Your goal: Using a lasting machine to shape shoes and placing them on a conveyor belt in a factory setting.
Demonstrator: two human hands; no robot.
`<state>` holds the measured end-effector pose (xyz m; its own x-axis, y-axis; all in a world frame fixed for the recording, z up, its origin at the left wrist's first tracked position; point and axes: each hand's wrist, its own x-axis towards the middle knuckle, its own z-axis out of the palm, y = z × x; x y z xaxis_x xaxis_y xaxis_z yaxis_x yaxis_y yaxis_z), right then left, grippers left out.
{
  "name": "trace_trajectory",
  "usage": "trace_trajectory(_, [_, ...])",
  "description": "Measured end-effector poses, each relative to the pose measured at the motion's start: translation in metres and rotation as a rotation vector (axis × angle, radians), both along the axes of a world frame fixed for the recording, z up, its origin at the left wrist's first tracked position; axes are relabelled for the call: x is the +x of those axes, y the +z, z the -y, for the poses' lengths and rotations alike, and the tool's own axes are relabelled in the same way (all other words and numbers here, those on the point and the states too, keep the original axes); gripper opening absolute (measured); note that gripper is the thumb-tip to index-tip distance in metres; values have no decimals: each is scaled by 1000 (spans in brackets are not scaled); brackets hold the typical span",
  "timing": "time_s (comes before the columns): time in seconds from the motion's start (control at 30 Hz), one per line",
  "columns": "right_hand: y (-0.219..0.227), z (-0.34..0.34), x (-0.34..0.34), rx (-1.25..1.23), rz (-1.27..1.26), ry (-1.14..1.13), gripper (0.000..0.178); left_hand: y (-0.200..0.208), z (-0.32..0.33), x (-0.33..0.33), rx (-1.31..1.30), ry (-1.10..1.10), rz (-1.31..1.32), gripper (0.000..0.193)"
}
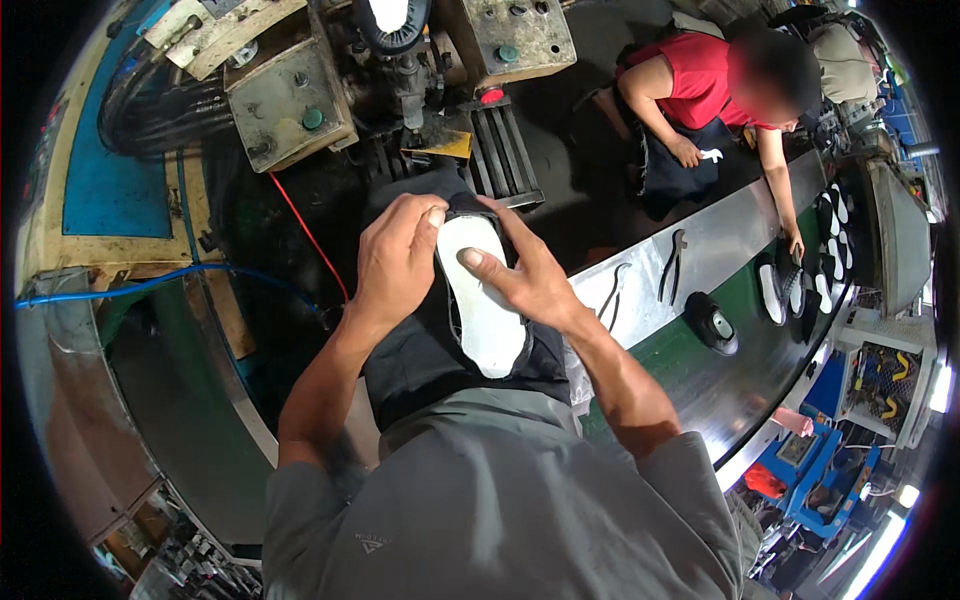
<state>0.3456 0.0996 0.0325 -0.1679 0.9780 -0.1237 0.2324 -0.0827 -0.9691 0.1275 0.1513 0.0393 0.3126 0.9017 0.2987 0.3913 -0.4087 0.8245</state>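
A black shoe upper with a white sole board (pixel 488 335) facing up rests on my lap, its far end between my hands. My left hand (pixel 395 262) is closed on the far left edge, thumb pressed near the corner. My right hand (pixel 528 278) wraps the right side, its thumb lying on the white board and its fingers over the far edge. What lies under the board is hidden.
Ahead stands a machine with two control boxes (pixel 508 45) and green buttons. Two pairs of pincers (pixel 675 265) lie on a metal ledge at right. Beside it, a green conveyor carries a dark shoe (pixel 712 322) and several more shoes. A co-worker (pixel 690 85) in red reaches there.
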Motion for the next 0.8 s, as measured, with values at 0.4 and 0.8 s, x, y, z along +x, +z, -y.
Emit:
trace_trajectory(0.4, [-13, 10, -25, 134, 131, -119, 70, -30, -6, -5, -228, -185, 205, 44])
trace_trajectory(0.8, [-28, 4, -12, 13, 20, -104, 72, -32, -22, -11, -85, -228, 56, 39])
